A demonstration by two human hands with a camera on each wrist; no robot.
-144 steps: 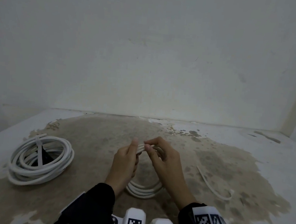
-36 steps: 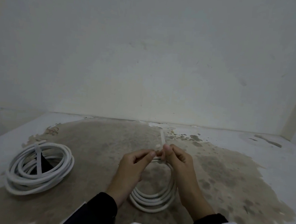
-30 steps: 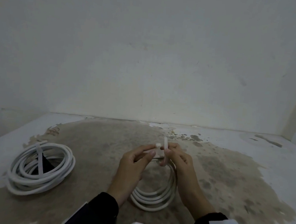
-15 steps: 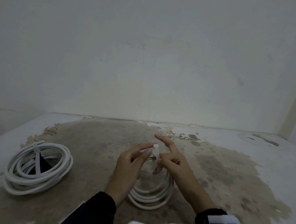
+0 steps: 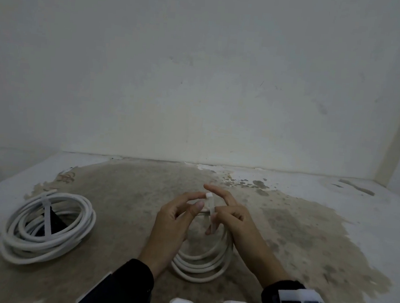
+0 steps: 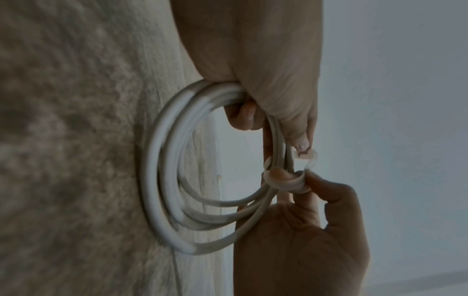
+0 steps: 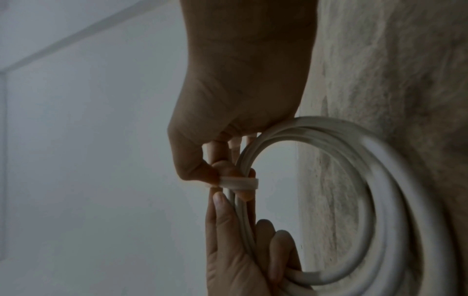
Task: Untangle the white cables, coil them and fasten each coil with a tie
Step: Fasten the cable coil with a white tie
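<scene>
Well off to the left of both hands, a finished coil (image 5: 48, 227) lies flat on the stained floor (image 5: 308, 235) with a white tie (image 5: 48, 217) strapped across its turns, so by my reading one cable is done.

Nearer the middle, the left hand (image 5: 174, 224) holds the second coil (image 5: 204, 261) upright on its edge. In the wrist views its lower fingers curl round the bundled strands, while thumb and forefinger reach toward the square head of the second tie (image 5: 210, 212); whether they actually pinch it I cannot tell.

Just right of those fingertips, the right hand (image 5: 234, 218) has its thumb and a curled finger pinched on the strap, forefinger stretched out above. The strap is looped round the strands at the top of the coil, but the loop looks slack.

What seems left is feeding the tail through the head, if that is not yet done, and pulling it snug. No loose or tangled cable shows anywhere else.
</scene>
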